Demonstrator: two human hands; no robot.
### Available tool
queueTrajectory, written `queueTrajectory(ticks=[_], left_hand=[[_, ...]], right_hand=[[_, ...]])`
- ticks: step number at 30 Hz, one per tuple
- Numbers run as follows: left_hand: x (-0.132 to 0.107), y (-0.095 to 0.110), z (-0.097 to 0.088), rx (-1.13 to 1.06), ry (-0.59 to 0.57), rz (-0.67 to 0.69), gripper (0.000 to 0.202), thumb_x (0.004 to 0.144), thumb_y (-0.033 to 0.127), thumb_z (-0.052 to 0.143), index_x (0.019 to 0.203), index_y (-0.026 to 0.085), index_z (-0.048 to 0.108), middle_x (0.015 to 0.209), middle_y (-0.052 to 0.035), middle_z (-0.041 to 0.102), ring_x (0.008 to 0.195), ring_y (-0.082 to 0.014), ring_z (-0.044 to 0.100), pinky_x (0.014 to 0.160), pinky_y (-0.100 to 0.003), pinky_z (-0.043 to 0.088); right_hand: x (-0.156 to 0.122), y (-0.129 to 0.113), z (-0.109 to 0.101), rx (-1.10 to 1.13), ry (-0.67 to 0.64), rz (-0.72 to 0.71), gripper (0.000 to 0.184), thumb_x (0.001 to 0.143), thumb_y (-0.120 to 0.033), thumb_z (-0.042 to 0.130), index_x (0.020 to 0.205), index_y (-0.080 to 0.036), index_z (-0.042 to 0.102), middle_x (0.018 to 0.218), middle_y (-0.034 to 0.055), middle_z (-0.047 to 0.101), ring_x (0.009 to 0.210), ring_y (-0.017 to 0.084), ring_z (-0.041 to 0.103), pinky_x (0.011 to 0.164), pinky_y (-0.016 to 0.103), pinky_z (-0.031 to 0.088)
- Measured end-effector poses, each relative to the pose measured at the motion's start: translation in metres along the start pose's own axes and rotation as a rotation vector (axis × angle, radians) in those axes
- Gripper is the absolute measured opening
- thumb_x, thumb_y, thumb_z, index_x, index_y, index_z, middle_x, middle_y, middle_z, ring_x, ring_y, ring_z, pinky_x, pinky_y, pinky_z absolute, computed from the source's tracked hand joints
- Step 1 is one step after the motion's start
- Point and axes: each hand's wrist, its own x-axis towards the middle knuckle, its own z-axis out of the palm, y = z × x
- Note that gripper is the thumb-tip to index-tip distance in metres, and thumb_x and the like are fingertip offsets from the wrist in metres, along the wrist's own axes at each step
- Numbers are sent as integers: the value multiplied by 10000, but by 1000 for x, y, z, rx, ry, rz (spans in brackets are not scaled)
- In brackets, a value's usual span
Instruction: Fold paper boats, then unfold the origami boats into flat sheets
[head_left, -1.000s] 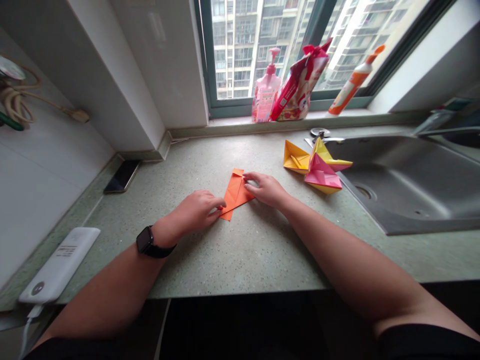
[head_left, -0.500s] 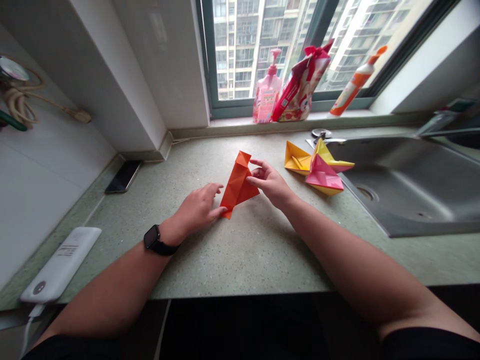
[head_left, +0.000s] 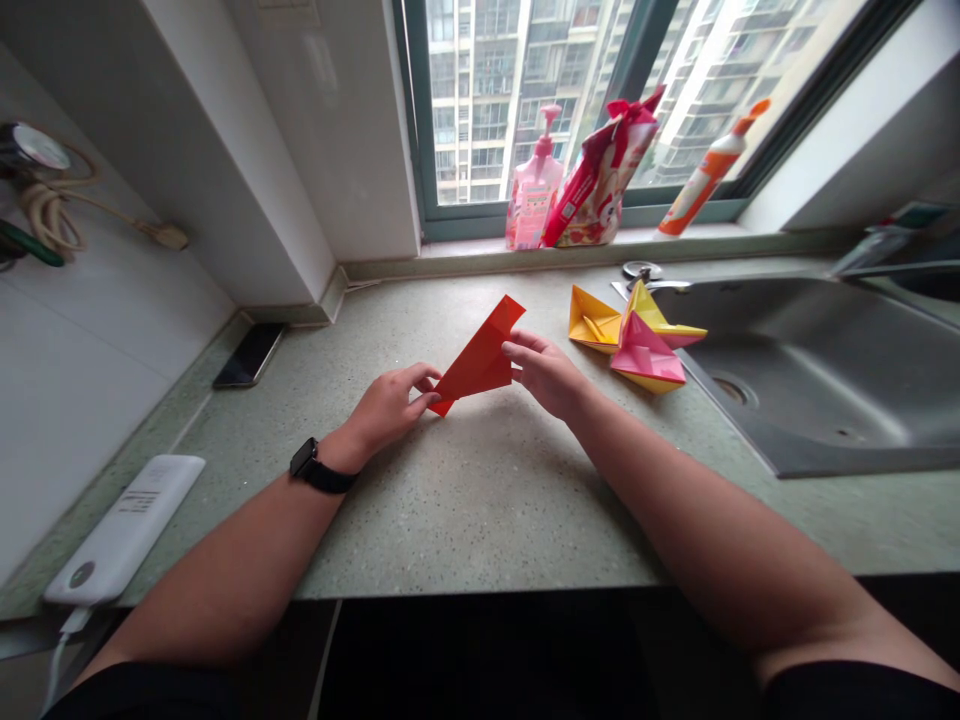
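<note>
A folded orange paper [head_left: 480, 357] is held up off the green speckled countertop [head_left: 487, 490], tilted with one corner pointing up and away. My left hand [head_left: 386, 408], with a black watch on its wrist, pinches the paper's lower left tip. My right hand [head_left: 547, 375] grips the paper's right edge between thumb and fingers. To the right of my right hand lie finished paper folds: a yellow one [head_left: 592, 320] and a pink-and-yellow one [head_left: 646, 358].
A steel sink [head_left: 825, 370] takes up the right side. On the window sill stand a pink pump bottle [head_left: 532, 190], a red pouch [head_left: 600, 180] and an orange-and-white bottle [head_left: 701, 180]. A dark phone [head_left: 247, 355] and a white power bank [head_left: 120, 545] lie at left.
The orange paper, pressed flat on the counter a second ago, has been lifted by both hands and turned up on edge.
</note>
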Motion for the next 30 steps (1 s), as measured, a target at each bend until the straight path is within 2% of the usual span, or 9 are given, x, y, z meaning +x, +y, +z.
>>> queueTrajectory(ticks=[4, 10, 14, 17, 19, 22, 24, 26, 30], left_hand=[[1, -3, 0, 44, 32, 51, 142, 1010, 216, 700, 1133, 225, 771, 1051, -45, 834, 968, -224, 766, 908, -377, 568], [2, -9, -5, 142, 128, 120, 130, 1027, 278, 691, 1005, 221, 805, 1049, -63, 801, 981, -229, 722, 942, -389, 551], [3, -10, -10, 224, 205, 41, 173, 1016, 332, 700, 988, 224, 832, 916, -64, 766, 890, -233, 701, 865, -375, 547], [4, -11, -11, 178, 227, -79, 209, 1026, 350, 673, 1016, 221, 837, 834, -49, 789, 791, -222, 715, 804, -357, 556], [4, -13, -9, 118, 253, -136, 221, 1027, 347, 654, 1053, 222, 835, 925, -55, 837, 836, -229, 758, 835, -356, 584], [6, -19, -5, 16, 267, -173, 287, 1002, 236, 592, 1177, 217, 818, 1156, -64, 855, 1011, -242, 801, 961, -365, 619], [8, -23, -2, -32, 242, -181, 382, 975, 171, 549, 1264, 213, 796, 1276, -62, 831, 1138, -244, 792, 1046, -373, 616], [9, -27, 0, -41, 190, -167, 416, 985, 186, 546, 1335, 211, 770, 1380, -68, 794, 1265, -255, 755, 1131, -398, 587], [12, -33, 6, 32, 57, -88, 468, 1051, 286, 557, 1488, 174, 678, 1546, -128, 689, 1444, -288, 645, 1263, -483, 483]], right_hand=[[5, 4, -6, 14, 140, -27, 561, 718, -698, 916, 1036, -253, 789, 1123, 86, 823, 1169, 335, 729, 1048, 516, 566], [5, 4, -7, -1, 143, -95, 498, 715, -678, 919, 942, -252, 795, 1009, 66, 796, 1078, 307, 725, 1000, 502, 579], [0, -3, -4, -60, 99, -166, 474, 722, -697, 915, 935, -281, 835, 991, 50, 778, 1033, 284, 707, 959, 483, 578], [-6, -10, -1, -173, -5, -269, 402, 781, -671, 898, 935, -299, 875, 1023, 56, 762, 1005, 259, 697, 921, 449, 579], [-11, -13, 3, -290, -114, -352, 308, 858, -589, 874, 970, -303, 896, 1040, 70, 760, 1000, 248, 707, 925, 436, 582], [-17, -11, 9, -505, -255, -506, 139, 953, -397, 814, 1036, -328, 902, 1054, 64, 769, 989, 226, 727, 953, 423, 584], [-19, -4, 12, -649, -324, -611, 160, 971, -286, 776, 1050, -355, 897, 1047, 44, 776, 979, 210, 729, 957, 413, 584], [-20, 4, 15, -785, -380, -693, 223, 962, -209, 757, 1049, -365, 891, 1022, 30, 782, 974, 205, 724, 960, 412, 578], [-20, 16, 17, -987, -477, -718, 277, 919, -147, 769, 1061, -352, 888, 1024, 29, 797, 958, 208, 720, 963, 413, 569]])
